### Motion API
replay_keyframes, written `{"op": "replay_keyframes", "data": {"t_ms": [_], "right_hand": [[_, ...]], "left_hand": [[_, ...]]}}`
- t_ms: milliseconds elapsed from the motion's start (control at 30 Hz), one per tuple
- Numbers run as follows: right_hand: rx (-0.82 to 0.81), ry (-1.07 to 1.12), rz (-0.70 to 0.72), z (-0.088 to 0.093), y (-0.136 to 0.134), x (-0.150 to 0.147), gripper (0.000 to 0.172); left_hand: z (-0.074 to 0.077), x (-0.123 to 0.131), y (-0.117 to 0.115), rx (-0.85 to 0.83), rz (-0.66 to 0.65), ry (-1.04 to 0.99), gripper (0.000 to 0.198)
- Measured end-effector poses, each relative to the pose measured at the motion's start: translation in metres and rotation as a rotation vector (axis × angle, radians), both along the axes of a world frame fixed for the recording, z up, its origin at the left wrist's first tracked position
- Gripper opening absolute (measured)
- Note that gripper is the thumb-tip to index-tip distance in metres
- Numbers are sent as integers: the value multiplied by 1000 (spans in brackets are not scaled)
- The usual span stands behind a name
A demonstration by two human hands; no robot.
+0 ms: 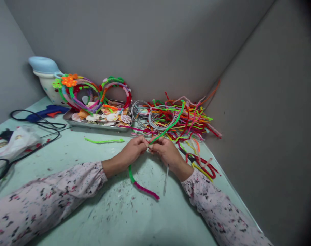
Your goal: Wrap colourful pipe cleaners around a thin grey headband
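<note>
L hand point(133, 149) & R hand point(163, 150), fingertips touching, both pinch green pipe cleaner point(168, 127) over table point(114, 212), w/ pipe-cleaner pile point(186, 119) near.

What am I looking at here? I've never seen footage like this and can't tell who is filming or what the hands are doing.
There is one picture, from a camera worn on a person's head, looking down at their own two bare hands. The left hand and right hand meet over a pale green table, pinching a green pipe cleaner between them; a green-and-pink piece hangs below. Behind lie a pile of coloured pipe cleaners, a metal tray of shells with wrapped headbands, and a blue glue gun.
</note>
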State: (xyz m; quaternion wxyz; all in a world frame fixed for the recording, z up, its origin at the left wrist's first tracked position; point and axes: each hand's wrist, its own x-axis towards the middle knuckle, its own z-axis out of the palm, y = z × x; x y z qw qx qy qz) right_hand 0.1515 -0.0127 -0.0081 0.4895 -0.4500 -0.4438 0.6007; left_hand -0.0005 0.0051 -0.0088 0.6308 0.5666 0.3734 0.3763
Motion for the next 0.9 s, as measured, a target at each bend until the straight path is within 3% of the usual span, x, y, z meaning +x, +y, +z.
{"op": "replay_keyframes", "data": {"t_ms": [400,533,900], "right_hand": [[-93,134,33,8,-4,-6,13],[-41,128,77,7,-2,-2,12],[152,-242,147,23,1,14,21]], "left_hand": [[-2,1,-2,15,-31,26,6],[2,1,-2,-4,-21,16,5],[2,0,0,-114,-70,-74,6]]}}
